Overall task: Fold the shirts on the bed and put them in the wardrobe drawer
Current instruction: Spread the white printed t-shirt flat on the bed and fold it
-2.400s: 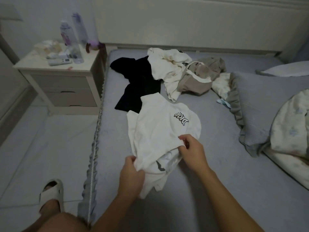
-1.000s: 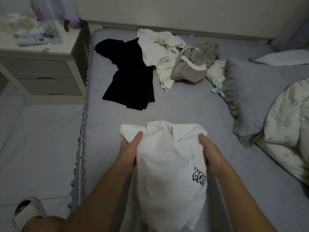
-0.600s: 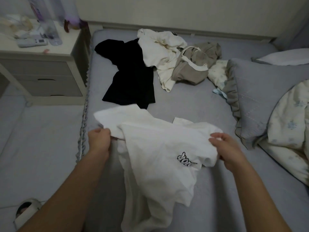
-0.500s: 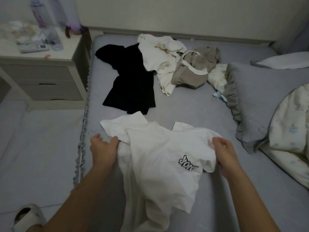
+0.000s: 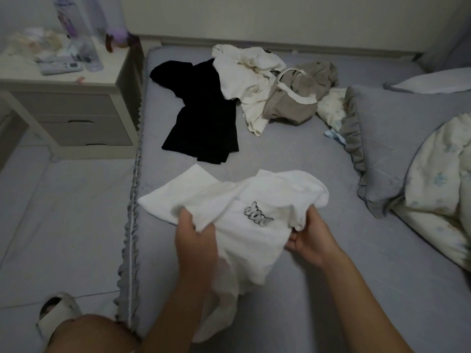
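- Since half a second ago we see both hands pulled inward: they held the white shirt (image 5: 254, 200) out by its two sides, and now they bunch it nearer the chest print, so the cloth has slackened and one sleeve fans out to the left.
- Left hand (image 5: 195, 240): grip closed on a fold of the white shirt, thumb over the cloth, fingers tucked under it. We judge it is regathering the fabric for a straighter lay.
- Right hand (image 5: 309, 240): grip pinches the shirt's right edge from below, fingers curled beneath a hanging lip of cloth.
- The white shirt lies partly on the bed (image 5: 293, 154), near its left edge, print up; its lower part drapes toward us between the forearms. Not yet folded.
- Waiting farther up the bed: black shirt (image 5: 204, 118) spread flat, cream shirt (image 5: 244, 75) overlapping its upper right corner, taupe garment (image 5: 293, 100) crumpled against the cream one. Likely left there to keep the near stretch free for folding.
- Hidden or unclear: the wardrobe and its drawer are out of view. The shirt's hem is lost under the left forearm. The print is too blurred to read. Fingertips of both hands are covered by cloth.
- Nightstand (image 5: 63, 98) stands left of the bed; bottles on it are cut off at the top.
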`<act>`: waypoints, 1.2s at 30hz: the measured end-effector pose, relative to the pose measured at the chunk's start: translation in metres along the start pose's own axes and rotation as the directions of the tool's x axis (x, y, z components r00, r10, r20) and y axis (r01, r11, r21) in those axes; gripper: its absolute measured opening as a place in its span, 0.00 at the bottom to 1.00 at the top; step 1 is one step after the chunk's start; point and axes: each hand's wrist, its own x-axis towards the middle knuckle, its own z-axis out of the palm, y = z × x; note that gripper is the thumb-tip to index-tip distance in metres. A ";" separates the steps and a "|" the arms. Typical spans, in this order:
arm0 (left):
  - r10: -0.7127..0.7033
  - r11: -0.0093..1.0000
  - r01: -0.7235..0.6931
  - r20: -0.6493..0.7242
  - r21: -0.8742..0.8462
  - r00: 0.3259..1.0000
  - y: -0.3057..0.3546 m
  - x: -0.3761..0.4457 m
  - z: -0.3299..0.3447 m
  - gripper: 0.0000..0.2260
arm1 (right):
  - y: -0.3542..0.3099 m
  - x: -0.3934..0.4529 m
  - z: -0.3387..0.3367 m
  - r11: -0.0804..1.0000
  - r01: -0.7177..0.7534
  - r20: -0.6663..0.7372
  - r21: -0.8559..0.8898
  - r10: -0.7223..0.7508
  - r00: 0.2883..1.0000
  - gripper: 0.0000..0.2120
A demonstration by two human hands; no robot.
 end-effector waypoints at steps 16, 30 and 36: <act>0.008 0.920 -0.318 0.800 0.230 0.600 -0.023 -0.091 0.041 0.18 | 0.014 -0.094 -0.107 0.816 0.139 -0.126 -0.561 -0.250 0.960 0.16; 0.026 0.233 -0.612 0.625 0.755 0.780 -0.077 -0.054 -0.019 0.16 | 0.012 -0.030 -0.073 0.356 0.252 -0.127 -0.900 -0.768 0.628 0.19; 0.304 0.368 -0.736 0.674 0.568 0.673 -0.040 0.010 0.010 0.11 | -0.008 0.013 -0.024 0.451 0.178 -0.128 -0.875 -0.569 0.813 0.42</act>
